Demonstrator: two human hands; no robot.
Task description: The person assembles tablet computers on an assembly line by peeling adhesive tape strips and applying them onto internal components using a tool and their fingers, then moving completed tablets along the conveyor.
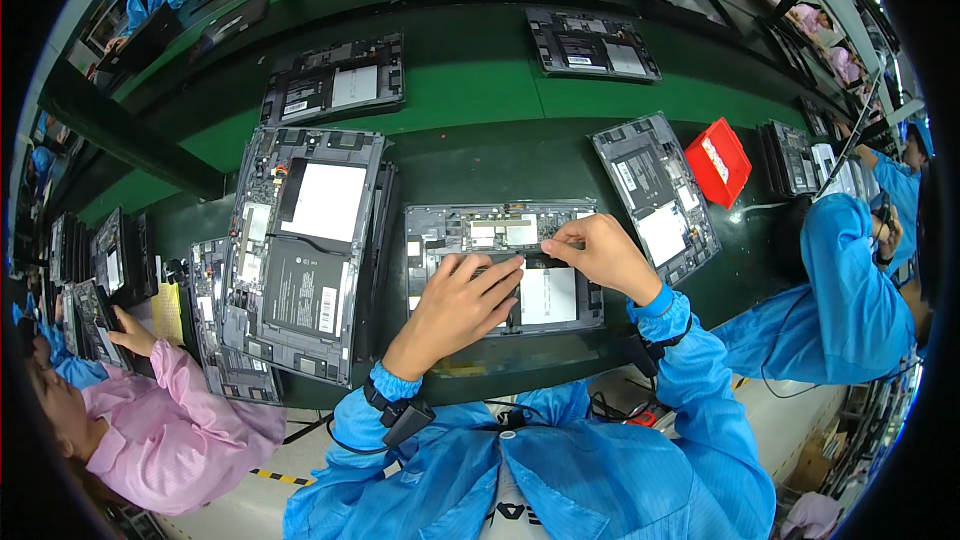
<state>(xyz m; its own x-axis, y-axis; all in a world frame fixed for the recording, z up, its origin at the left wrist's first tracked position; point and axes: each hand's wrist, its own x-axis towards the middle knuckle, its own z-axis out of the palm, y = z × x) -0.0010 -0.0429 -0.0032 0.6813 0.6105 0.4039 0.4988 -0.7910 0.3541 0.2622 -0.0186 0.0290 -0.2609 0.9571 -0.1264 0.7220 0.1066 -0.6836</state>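
Note:
In front of me lies an opened tablet-like device (548,302), its inner side up, with a circuit board along the far edge and a white rectangle on its right half. My left hand (445,308) rests over its left half, fingers stretched out and fingertips touching near the middle. Thumb and forefinger of my right hand (605,258) are pinched together just above the device, right of the left fingertips. Whatever is between them is too small or hidden to make out. The left hand covers much of the device's lower left part.
A stack of similar opened devices (300,250) stands at my left. Another device (655,195) lies tilted at the right beside a red bin (718,162) with small white pieces. Two more (355,80) (592,45) lie on the green strip farther back. Co-workers sit on both sides.

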